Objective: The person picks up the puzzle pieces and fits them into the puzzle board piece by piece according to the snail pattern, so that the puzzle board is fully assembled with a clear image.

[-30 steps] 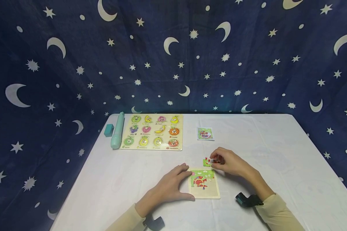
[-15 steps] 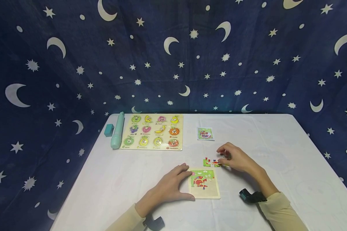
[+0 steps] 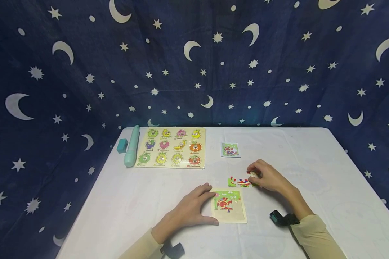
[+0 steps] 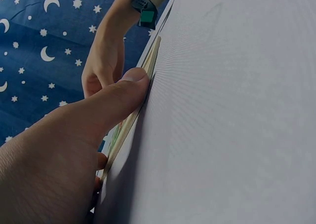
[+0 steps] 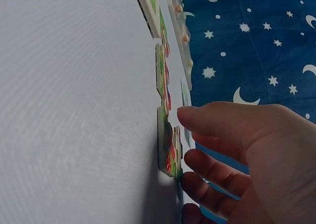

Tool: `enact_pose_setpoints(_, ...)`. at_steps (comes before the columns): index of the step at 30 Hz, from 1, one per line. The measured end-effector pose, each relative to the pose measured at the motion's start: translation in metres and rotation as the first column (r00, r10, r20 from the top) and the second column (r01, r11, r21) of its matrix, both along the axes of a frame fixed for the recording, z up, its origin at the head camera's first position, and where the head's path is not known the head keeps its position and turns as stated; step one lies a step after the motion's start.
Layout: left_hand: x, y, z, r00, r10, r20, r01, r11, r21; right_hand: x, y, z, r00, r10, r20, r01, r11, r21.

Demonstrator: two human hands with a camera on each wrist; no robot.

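Observation:
My left hand (image 3: pixel 194 207) rests at the left side of a square wooden puzzle tray (image 3: pixel 245 212); its thumb lies on the near edge and its fingers on the far left corner. Red and green pieces (image 3: pixel 225 203) fill the tray's upper left part, with bare wood below. Behind the tray, my right hand (image 3: pixel 267 176) pinches a small puzzle piece (image 3: pixel 254 175) between thumb and fingers, partly hidden by them. Other loose pieces (image 3: pixel 244 182) lie beside it, and another green and red piece (image 3: pixel 231 181) is further left. The right wrist view shows pieces (image 5: pixel 161 140) close to the fingertips.
A small picture card (image 3: pixel 230 150) lies farther back. At the back left are a fruit peg board (image 3: pixel 171 148), a teal tube-like case (image 3: pixel 132 147) and a small teal block (image 3: pixel 122 145). White cloth (image 3: pixel 311 162) covers the table, with a starry curtain behind.
My right hand has moved right, away from the leftmost loose piece, uncovering a red and white one, and now grips a piece further right. My left hand stays on the tray.

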State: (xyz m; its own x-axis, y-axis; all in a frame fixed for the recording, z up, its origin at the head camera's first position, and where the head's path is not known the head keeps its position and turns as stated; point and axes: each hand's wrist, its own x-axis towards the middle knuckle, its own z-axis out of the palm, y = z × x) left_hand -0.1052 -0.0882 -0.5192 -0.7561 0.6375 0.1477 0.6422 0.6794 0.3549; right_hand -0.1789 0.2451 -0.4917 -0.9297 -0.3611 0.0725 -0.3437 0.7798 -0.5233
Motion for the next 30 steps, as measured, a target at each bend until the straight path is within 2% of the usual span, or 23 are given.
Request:
enact_pose_setpoints(12,0.0004,-0.0008,0.0002,0.999,-0.015,-0.043,0.015,1.000,0.011,-0.0021,0.0033,-0.0002,0.998,-0.041,0.057,0.039,0.999,0.031)
enact_pose_setpoints(19,0.0003,-0.0005,0.0000,1.000,-0.007,-0.019,0.007,1.000,0.014,-0.0027,0.0041,0.0000,0.993,-0.069,0.091,0.067,0.997,0.035)
enact_pose_setpoints(30,0.0003,-0.0002,0.0002,1.000,0.001,0.012,-0.001,1.000,0.002,-0.0029,0.0040,0.0000,0.994,-0.084,0.069,0.083,0.996,0.024)
